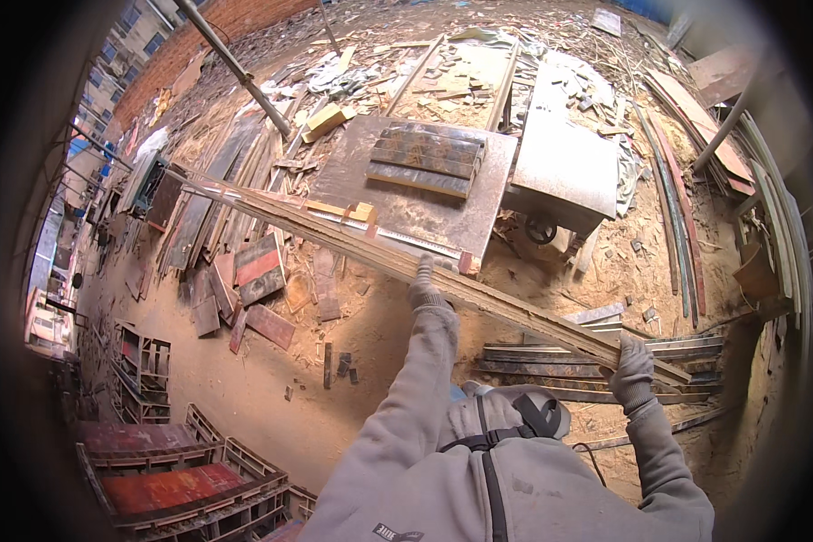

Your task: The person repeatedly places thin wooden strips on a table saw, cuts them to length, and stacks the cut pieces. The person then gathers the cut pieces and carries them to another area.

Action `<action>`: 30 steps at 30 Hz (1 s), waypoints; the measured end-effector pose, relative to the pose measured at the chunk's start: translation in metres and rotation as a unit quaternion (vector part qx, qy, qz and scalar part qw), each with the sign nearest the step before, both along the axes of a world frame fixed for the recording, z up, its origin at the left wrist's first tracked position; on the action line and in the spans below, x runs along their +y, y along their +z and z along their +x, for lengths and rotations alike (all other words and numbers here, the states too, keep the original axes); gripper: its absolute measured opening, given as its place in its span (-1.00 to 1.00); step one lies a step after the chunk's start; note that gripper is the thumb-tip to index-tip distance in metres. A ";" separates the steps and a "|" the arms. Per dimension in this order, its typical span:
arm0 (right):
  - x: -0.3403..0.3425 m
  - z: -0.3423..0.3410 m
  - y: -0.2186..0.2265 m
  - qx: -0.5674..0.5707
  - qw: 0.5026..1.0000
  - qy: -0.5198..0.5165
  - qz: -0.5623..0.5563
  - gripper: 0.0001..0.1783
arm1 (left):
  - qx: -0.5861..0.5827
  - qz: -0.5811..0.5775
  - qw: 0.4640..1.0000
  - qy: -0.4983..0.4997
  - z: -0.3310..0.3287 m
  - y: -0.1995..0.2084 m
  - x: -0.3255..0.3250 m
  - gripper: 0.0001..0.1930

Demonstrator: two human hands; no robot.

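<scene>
A long, narrow bundle of wooden planks [515, 304] lies slantwise before me, from the far left to near my right side. My left hand [425, 284], in a grey glove, is closed on it around its middle. Near its right end my gloved right hand [634, 370] is wrapped round the planks. Just beyond them stands a worktable [334, 163] with a brown top. A ruler-like strip [415, 240] and a yellowish wood block [361, 213] lie along its near edge. Several short dark boards [425, 161] are stacked on that top.
Right of the worktable is a metal-topped machine table [569, 167] with a handwheel [541, 229]. Long dark boards [506, 369] lie stacked under the planks' right end. Board offcuts [260, 269] litter the ground at left. A metal pole [244, 77] rises beyond. Reddish-topped racks [172, 488] stand lower left.
</scene>
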State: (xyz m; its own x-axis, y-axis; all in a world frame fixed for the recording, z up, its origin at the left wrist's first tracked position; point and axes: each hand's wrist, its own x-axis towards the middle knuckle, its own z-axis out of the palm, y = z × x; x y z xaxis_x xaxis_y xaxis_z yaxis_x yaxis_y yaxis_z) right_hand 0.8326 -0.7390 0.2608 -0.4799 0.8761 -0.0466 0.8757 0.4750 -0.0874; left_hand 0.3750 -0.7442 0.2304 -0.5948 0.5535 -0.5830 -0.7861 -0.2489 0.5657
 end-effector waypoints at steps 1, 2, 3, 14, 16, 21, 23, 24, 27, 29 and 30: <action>0.025 -0.014 -0.007 -0.005 0.998 -0.055 -0.009 0.05 | -0.005 -0.003 1.000 0.002 -0.025 -0.006 0.027 -0.65; 0.045 -0.033 -0.014 0.011 0.999 -0.023 0.025 -0.02 | -0.028 -0.029 0.999 0.010 -0.050 -0.012 0.053 -0.65; 0.063 -0.054 -0.019 0.031 0.997 0.001 0.064 -0.09 | -0.036 -0.032 0.999 0.013 -0.077 -0.019 0.074 -0.64; 0.261 -0.364 -0.046 -0.090 0.994 -0.066 -0.010 -0.42 | -0.090 -0.043 0.989 -0.111 -0.386 -0.158 0.297 -0.45; 0.292 -0.397 -0.063 -0.147 0.987 -0.066 -0.024 -0.40 | -0.087 -0.065 0.987 -0.118 -0.417 -0.186 0.325 -0.40; 0.347 -0.450 -0.106 -0.164 0.982 -0.070 -0.059 -0.53 | 0.056 -0.244 0.865 -0.435 -0.424 -0.185 0.309 -0.36; 0.361 -0.474 -0.134 -0.152 0.981 -0.078 -0.092 -0.60 | 0.276 -0.281 0.733 -0.554 -0.405 -0.165 0.297 -0.36; 0.370 -0.490 -0.152 -0.151 0.981 -0.084 -0.089 -0.62 | 0.468 -0.223 0.664 -0.539 -0.398 -0.155 0.297 -0.30; 0.383 -0.529 -0.200 -0.118 0.986 -0.067 -0.096 -0.77 | 0.826 -0.061 0.355 -0.433 -0.373 -0.147 0.323 0.11; 0.386 -0.555 -0.223 -0.093 0.992 -0.066 -0.061 -0.84 | 0.840 0.006 0.262 -0.474 -0.363 -0.163 0.357 0.14; 0.388 -0.569 -0.230 -0.084 0.992 -0.066 -0.061 -0.81 | 0.818 -0.017 0.215 -0.534 -0.360 -0.175 0.369 0.14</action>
